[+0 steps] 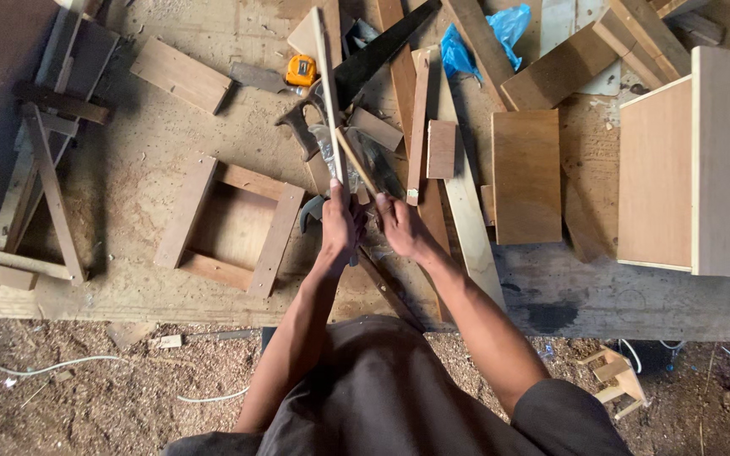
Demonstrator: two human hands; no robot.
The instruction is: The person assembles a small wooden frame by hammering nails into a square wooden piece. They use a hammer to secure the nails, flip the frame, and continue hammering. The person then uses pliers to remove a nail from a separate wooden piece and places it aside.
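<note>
My left hand (pixel 339 226) grips the near end of a long thin wooden strip (pixel 325 84) that points away from me over the workbench. My right hand (pixel 400 226) is beside it, fingers closed on the near end of a shorter thin stick (pixel 356 160) that slants up-left toward the strip. Under the hands lie a crumpled clear plastic bag (pixel 331 148) and a hammer head (pixel 311 211). A handsaw (pixel 365 63) with a dark blade and wooden handle lies just beyond, next to a yellow tape measure (pixel 301 71).
A square wooden frame (pixel 230 224) lies left of my hands. Boards and offcuts (pixel 526 176) cover the bench (pixel 128 194), with plywood boxes (pixel 694 173) at right and a blue plastic bag (pixel 483 38) at the back. Sawdust and a white cable (pixel 52 365) are on the floor.
</note>
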